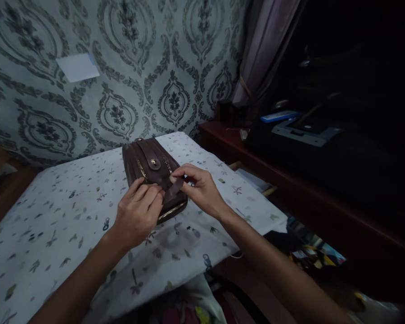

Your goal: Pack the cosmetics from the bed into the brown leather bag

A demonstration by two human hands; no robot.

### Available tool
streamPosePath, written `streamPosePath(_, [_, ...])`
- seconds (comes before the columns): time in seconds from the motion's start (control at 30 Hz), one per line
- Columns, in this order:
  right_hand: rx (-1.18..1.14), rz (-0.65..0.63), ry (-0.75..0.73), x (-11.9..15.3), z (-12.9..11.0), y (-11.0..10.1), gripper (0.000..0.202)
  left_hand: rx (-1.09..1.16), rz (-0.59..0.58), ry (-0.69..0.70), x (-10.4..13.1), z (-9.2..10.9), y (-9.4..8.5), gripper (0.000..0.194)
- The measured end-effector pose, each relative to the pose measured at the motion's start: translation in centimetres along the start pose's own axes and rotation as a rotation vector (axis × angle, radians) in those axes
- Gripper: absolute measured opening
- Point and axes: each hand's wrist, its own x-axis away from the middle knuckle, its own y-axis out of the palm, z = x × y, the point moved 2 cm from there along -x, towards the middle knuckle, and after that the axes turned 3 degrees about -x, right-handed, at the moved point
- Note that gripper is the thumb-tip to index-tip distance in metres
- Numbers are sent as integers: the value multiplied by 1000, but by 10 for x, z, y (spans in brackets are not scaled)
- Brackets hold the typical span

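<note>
A dark brown leather bag [155,148] lies on the patterned white cloth, with gold zips along its top and front edge and a snap-button strap [153,163] across its upper part. My left hand [140,209] is closed against the bag's near left side, its curled fingertips pressing on the leather. With my right hand [199,184] I pinch a brown leather flap [176,185] between thumb and fingers at the bag's near right side. What part of the bag this flap belongs to is hard to make out in the dim light.
The printed white cloth [70,225] covers the table under the bag. A dark red wooden ledge [273,171] runs along the right, bearing a blue and grey item [300,130]. Patterned wallpaper [121,76] stands behind. Cluttered things [317,256] lie below the table's right edge.
</note>
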Motion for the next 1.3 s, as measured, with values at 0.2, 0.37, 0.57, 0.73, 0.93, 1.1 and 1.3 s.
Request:
streamPosePath(0.2, [37, 32, -51, 11, 0, -1, 8, 71, -15, -6, 3, -3, -2, 13])
streamPosePath(0.37, [94, -13, 14, -2, -4, 0, 12, 149, -23, -156, -2, -5, -5, 11])
streamPosePath(0.57, [143, -121, 119, -19, -7, 1, 17, 177, -205, -327, -8, -8, -10, 23])
streamPosePath(0.73, [84, -158, 147, -22, -5, 0, 18, 231, -287, -382, -12, -11, -12, 24])
streamPosePath(0.93, [65, -151, 143, -18, -5, -1, 20, 250, -283, -366, -10, -12, -13, 19])
streamPosePath(1.1, [138, -71, -21, 5, -7, -3, 15, 309, -181, -261, -4, -9, -15, 18])
streamPosePath(1.3, [302, 42, -404, 53, 1, 6, 20, 365, -153, -92, 17, -11, -14, 20])
